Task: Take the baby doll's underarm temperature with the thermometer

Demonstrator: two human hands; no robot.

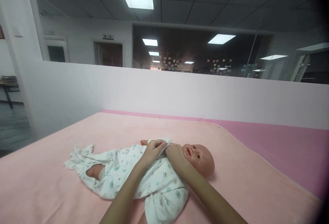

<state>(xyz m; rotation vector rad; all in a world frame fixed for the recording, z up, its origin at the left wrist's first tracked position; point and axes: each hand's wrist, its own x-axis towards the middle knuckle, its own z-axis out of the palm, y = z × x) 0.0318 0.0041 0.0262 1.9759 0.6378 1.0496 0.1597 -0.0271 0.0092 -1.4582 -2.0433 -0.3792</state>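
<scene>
A baby doll (203, 157) lies on its back with its head to the right. It wears a white onesie (156, 176) printed with small coloured figures. Across the doll's chest, my left hand (153, 151) pinches the onesie's cloth near the far shoulder. My right hand (176, 152) is closed on the same cloth just below the doll's chin, close beside my left; its fingertips are hidden. One small doll hand (144, 142) sticks out of the far sleeve. Through an opening in the onesie's lower part, a bare doll leg (95, 171) shows.
A pink blanket (257, 169) covers the table under the doll, over a darker pink mat (288, 148). Behind it runs a white low wall (205, 97) with glass above. At far left stands a desk (9, 85) with a stack on it.
</scene>
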